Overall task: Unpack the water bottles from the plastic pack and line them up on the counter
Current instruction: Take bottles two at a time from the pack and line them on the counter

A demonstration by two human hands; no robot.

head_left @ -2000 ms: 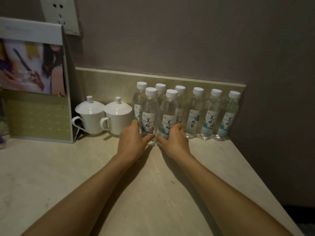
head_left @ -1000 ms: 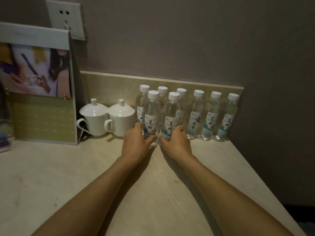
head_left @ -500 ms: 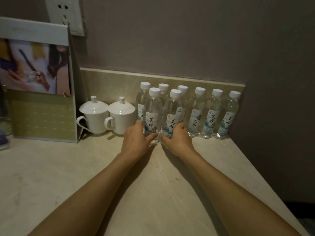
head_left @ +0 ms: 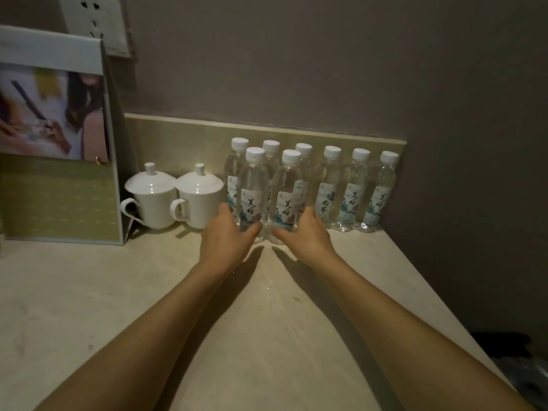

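Several clear water bottles with white caps stand on the beige counter (head_left: 267, 336) against the low backsplash. A back row (head_left: 358, 188) runs to the right corner. Two bottles stand in front of it: the front left bottle (head_left: 252, 185) and the front right bottle (head_left: 287, 188). My left hand (head_left: 226, 237) wraps the base of the front left bottle, thumb across its front. My right hand (head_left: 305, 235) grips the base of the front right bottle the same way. No plastic pack is in view.
Two white lidded cups (head_left: 175, 197) stand just left of the bottles, the nearer one close to my left hand. A standing photo display (head_left: 56, 143) fills the left. A wall socket (head_left: 95, 22) is above it. The counter ends at the right wall.
Both hands have stayed on the bases of the two front bottles, which sit slightly closer to the back row. The view shifts a little with my head.
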